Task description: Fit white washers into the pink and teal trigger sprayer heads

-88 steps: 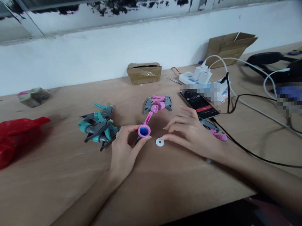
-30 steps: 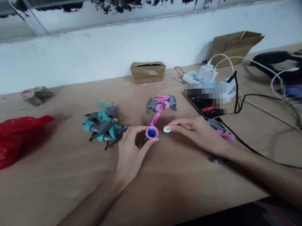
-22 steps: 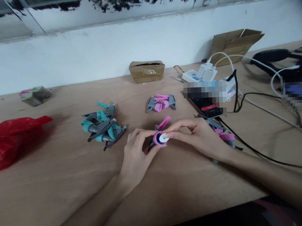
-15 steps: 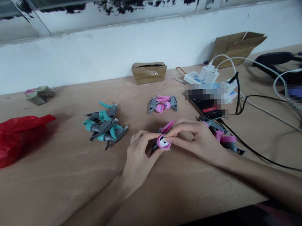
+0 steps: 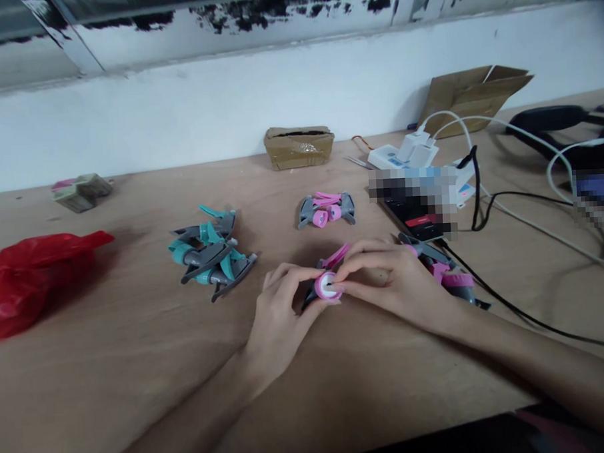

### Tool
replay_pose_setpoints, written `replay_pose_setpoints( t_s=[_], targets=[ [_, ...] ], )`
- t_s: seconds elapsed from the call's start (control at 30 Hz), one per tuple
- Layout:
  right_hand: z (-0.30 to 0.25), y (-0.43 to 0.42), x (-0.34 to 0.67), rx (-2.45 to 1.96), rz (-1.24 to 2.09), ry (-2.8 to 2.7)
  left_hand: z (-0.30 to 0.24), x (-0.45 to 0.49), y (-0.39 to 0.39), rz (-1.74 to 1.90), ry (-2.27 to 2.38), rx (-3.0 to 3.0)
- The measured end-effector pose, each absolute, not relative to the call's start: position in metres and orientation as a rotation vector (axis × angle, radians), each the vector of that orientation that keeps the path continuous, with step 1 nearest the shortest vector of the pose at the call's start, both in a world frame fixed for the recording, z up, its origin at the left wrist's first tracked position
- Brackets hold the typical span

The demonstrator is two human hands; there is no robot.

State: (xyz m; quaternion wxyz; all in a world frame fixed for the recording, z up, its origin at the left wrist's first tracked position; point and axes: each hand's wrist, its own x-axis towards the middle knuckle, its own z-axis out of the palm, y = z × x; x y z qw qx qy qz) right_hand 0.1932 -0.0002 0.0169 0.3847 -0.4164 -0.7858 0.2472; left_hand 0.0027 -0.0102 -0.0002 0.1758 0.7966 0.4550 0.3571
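Note:
My left hand (image 5: 281, 321) is closed around a pink-and-grey trigger sprayer head (image 5: 321, 289), thumb below and index finger above its pink collar. The collar's open end faces me and shows a white round insert (image 5: 327, 285) with a dark spot. My right hand (image 5: 389, 276) is pinched at the collar's right side, its fingertips on the rim and over the insert. Whether a small part is between those fingertips is hidden. A pink trigger lever sticks up behind the collar. More pink-and-grey sprayer heads (image 5: 454, 280) lie beside my right wrist, partly covered.
Two pink-and-grey sprayer heads (image 5: 326, 209) lie beyond my hands. Several teal-and-grey ones (image 5: 210, 252) are piled to the left, near a red plastic bag (image 5: 39, 278). A cardboard box (image 5: 298, 148), phone (image 5: 416, 215), power strip (image 5: 386, 157) and cables occupy the back and right.
My right fingertips have shifted slightly down over the white insert. More of the insert's white face shows now. My left hand keeps its hold.

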Motion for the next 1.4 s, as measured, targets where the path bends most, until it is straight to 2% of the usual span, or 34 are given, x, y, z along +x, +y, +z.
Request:
replay_pose_setpoints(
  t_s=[0.23,0.43,0.77,1.13,1.4],
  targets=[
    [0.024,-0.008,0.190,-1.125,0.186,-2.175,0.000,0.001,-0.008,1.019,1.278,2.307],
    [0.028,-0.012,0.189,-1.165,-0.022,-2.212,-0.001,0.001,-0.007,1.064,1.285,2.473],
    [0.028,-0.016,0.189,-1.123,-0.011,-2.226,0.000,0.001,-0.007,1.066,1.243,2.540],
    [0.026,-0.013,0.187,-1.173,0.226,-2.245,-0.002,-0.001,-0.008,1.051,1.247,2.546],
    [0.022,-0.013,0.182,-1.151,0.174,-2.220,-0.001,-0.001,-0.008,1.026,1.215,2.578]
  ],
)
